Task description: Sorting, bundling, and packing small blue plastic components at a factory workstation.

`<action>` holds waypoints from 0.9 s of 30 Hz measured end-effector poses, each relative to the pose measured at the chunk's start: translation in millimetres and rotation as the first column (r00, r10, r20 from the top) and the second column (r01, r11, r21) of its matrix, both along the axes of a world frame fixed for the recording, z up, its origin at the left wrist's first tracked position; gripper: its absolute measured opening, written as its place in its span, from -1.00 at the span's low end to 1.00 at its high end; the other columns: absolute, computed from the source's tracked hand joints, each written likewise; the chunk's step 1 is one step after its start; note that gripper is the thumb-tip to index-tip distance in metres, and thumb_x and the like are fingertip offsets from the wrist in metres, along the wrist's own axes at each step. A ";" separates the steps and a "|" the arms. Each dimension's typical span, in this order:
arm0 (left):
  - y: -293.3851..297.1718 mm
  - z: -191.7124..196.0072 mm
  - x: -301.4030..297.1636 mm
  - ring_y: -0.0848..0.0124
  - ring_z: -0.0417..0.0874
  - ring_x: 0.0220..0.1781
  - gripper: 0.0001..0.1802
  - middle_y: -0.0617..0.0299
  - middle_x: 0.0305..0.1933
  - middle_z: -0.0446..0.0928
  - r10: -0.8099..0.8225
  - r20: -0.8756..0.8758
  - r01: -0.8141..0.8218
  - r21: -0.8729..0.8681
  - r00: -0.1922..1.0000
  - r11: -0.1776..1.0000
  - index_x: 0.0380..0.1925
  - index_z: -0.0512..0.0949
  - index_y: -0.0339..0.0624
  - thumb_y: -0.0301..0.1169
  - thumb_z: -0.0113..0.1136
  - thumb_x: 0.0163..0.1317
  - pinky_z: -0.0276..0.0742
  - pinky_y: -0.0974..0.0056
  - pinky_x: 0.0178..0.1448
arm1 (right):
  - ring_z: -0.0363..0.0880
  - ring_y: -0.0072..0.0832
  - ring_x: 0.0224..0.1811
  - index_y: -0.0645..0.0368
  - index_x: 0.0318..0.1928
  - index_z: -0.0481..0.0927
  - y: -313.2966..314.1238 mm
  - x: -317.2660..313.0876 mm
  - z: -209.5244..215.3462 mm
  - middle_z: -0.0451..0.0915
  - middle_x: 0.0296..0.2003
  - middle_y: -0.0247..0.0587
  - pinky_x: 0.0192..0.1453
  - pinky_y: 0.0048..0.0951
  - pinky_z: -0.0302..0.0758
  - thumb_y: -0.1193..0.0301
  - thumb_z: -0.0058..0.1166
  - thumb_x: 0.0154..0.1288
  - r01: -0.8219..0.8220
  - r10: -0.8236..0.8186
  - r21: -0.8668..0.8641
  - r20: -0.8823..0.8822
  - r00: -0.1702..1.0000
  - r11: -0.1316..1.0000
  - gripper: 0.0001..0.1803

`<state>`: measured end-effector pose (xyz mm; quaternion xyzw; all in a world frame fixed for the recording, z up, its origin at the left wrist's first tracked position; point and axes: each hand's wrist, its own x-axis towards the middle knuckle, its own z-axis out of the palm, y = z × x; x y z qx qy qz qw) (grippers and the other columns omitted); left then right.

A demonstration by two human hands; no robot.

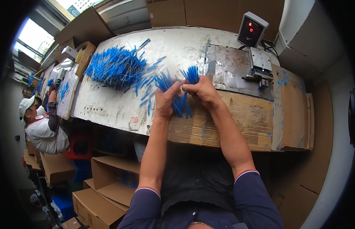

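My left hand is closed on a loose bundle of thin blue sticks, which fan out above its fingers. Close beside it, my right hand grips a tighter bundle of blue sticks, mostly upright. The two hands nearly meet at the fingertips, above the edge of a worn cardboard sheet. More blue ends hang below the hands; which hand holds them I cannot tell. To the left, a large heap of the same blue sticks with thin pale shafts covers part of the white table.
A metal plate with a small clamp-like fixture lies at the right, below a box with a red digital display. Loose sticks scatter beside the heap. Far left, a co-worker sits at another table. Cardboard boxes stand below.
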<state>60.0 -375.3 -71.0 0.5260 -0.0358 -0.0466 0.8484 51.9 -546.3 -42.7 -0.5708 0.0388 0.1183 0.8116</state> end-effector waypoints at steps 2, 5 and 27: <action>-2.6 1.4 -1.5 0.42 0.69 -0.31 -0.77 0.15 -0.28 0.70 -0.023 0.013 0.022 0.029 1.000 0.999 -0.10 0.64 -0.31 -0.45 0.39 0.29 0.57 0.37 -0.19 | 0.52 -0.72 -0.48 0.25 -0.23 0.69 0.2 -3.3 7.4 0.68 -0.37 -0.37 -0.48 -0.66 0.33 0.61 0.32 0.20 0.008 -0.008 0.000 -0.006 1.000 1.000 -0.88; -5.2 0.9 -1.4 0.37 0.75 -0.21 -0.81 0.09 -0.17 0.74 -0.021 0.037 0.018 0.066 0.999 0.998 -0.11 0.66 -0.29 -0.44 0.36 0.33 0.63 0.34 -0.13 | 0.50 -0.72 -0.50 0.27 -0.23 0.69 2.3 -0.8 -1.5 0.68 -0.39 -0.36 -0.51 -0.66 0.31 0.62 0.31 0.22 0.042 -0.042 0.038 -0.004 0.999 0.998 -0.89; -3.0 -4.7 -3.7 0.39 0.72 -0.39 -0.70 -0.11 0.03 0.67 0.194 0.045 -0.191 -0.057 0.980 0.980 -0.02 0.56 -0.42 -0.32 0.10 0.56 0.67 0.37 -0.38 | 0.60 -0.49 -0.43 0.27 -0.06 0.57 1.2 14.9 -32.9 0.66 -0.32 -0.16 -0.52 -0.54 0.45 0.60 0.38 0.25 0.415 -0.418 0.537 -0.123 0.900 0.734 -0.71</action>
